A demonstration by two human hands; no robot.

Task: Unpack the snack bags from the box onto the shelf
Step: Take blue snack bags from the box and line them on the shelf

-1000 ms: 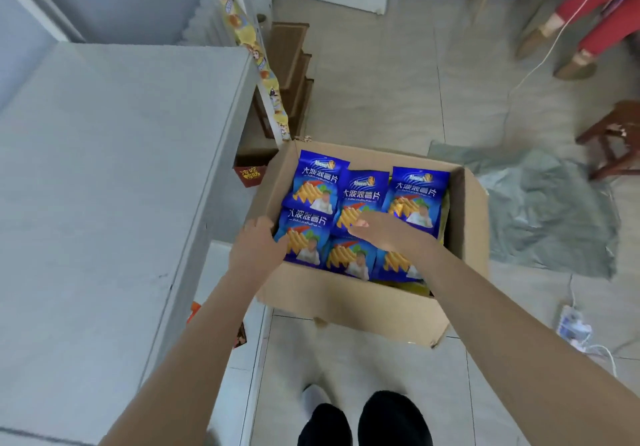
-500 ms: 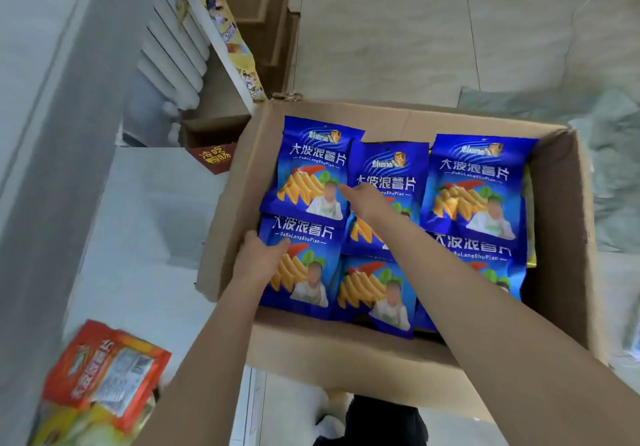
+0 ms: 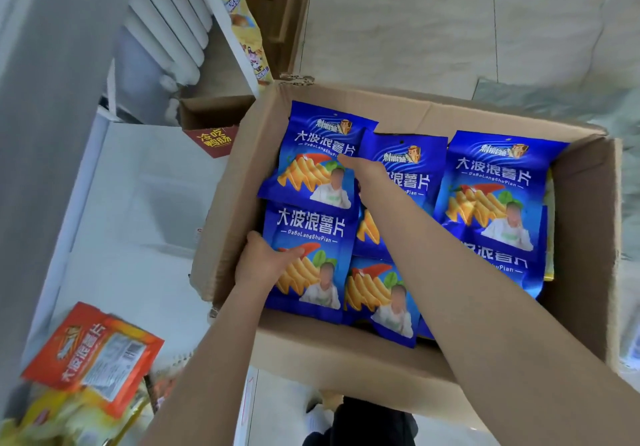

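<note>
Step in hand: taking hold. The blue snack bags (image 3: 498,182) lie packed in the box (image 3: 346,352), beside the white shelf (image 3: 138,237). The left hand (image 3: 266,262) pinches the near-left bag (image 3: 311,230) at its edge, thumb on top. The right hand (image 3: 367,171) reaches to the far-left bag (image 3: 311,154); its grasp cannot be told. The next move likely calls for a secure hold, then a lift leftward.

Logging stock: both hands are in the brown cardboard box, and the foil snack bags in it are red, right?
No: the head view shows the foil snack bags in the brown cardboard box are blue, not red. The left hand and right hand are in it.
</note>
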